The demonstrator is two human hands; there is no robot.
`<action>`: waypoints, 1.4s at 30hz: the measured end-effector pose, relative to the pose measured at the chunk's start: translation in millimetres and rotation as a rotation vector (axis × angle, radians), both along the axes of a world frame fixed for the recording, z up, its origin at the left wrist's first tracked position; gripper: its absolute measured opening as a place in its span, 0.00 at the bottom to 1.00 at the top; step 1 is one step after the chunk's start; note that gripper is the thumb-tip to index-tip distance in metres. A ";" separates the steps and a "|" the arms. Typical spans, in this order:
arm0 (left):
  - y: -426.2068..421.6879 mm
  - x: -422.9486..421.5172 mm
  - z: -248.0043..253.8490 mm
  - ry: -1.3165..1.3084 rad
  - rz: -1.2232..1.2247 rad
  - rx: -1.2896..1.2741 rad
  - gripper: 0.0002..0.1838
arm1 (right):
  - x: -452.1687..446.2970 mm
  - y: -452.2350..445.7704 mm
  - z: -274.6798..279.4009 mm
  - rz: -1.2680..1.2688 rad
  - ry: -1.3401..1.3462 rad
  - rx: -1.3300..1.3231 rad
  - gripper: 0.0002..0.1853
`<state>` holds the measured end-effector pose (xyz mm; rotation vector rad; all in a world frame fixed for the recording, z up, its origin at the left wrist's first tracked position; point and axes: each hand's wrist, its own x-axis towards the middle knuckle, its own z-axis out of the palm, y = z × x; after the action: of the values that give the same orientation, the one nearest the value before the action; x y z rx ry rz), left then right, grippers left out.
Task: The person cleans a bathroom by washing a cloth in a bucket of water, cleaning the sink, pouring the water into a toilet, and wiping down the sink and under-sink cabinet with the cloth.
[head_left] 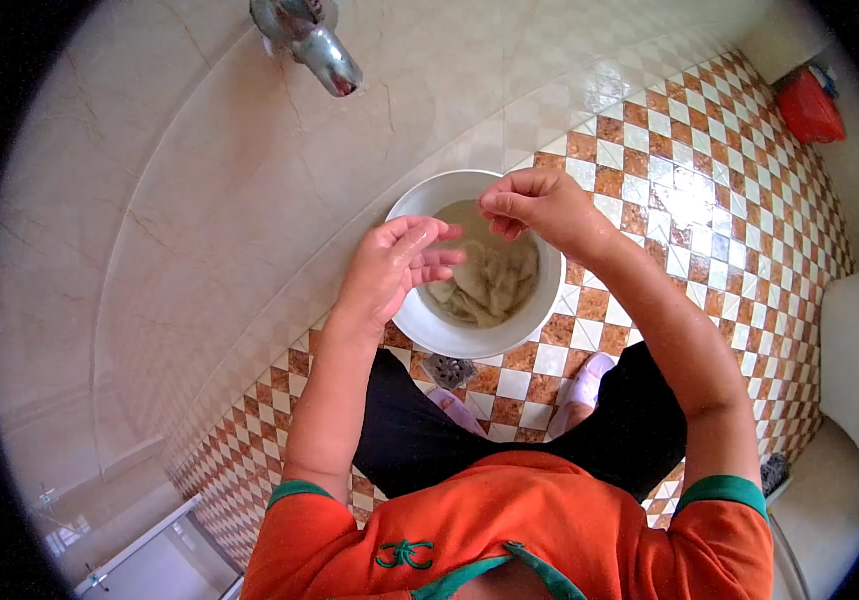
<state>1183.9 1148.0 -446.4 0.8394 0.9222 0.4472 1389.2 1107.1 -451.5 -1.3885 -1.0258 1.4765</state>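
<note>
A round white basin (472, 343) stands on the tiled floor in front of me. It holds cloudy water, with pale, crumpled cloth (494, 285) lying under the surface. Above the basin's left side is my left hand (396, 262), wet, its fingers apart and nothing in them. My right hand (541, 208) hovers over the far right rim, its thumb and fingers pinched together. Anything between those fingertips is too small or hidden to make out. Neither hand touches the cloth.
A metal faucet (321, 52) juts from the marbled wall ahead. Near my feet, just below the basin, is a floor drain (449, 370). A red container (809, 107) sits at the far right, and a white fixture (857, 365) at the right edge. The checkered floor looks shiny.
</note>
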 end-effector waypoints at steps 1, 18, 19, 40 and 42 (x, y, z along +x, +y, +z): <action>-0.3 -1.5 -1.1 0.010 0.001 0.001 0.12 | 0.6 0.5 -0.9 0.000 0.003 0.000 0.09; 8.7 16.5 7.2 -0.166 -0.350 -0.045 0.18 | 1.2 -5.8 0.7 0.341 -0.266 0.232 0.13; 10.2 16.3 6.2 -0.261 -0.299 -0.087 0.19 | 3.3 -5.7 0.3 0.325 -0.278 0.186 0.11; 17.8 -8.5 -73.6 0.638 -0.509 0.096 0.20 | 62.8 -9.6 35.9 -0.091 -0.089 0.160 0.11; 26.1 5.6 -113.2 0.734 -0.676 0.344 0.20 | 64.1 -11.5 39.3 -0.123 -0.164 0.183 0.10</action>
<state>1189.5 1174.0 -559.6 1.6128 1.1590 -0.3360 1453.3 1095.6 -412.2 -1.4310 -1.1267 1.1643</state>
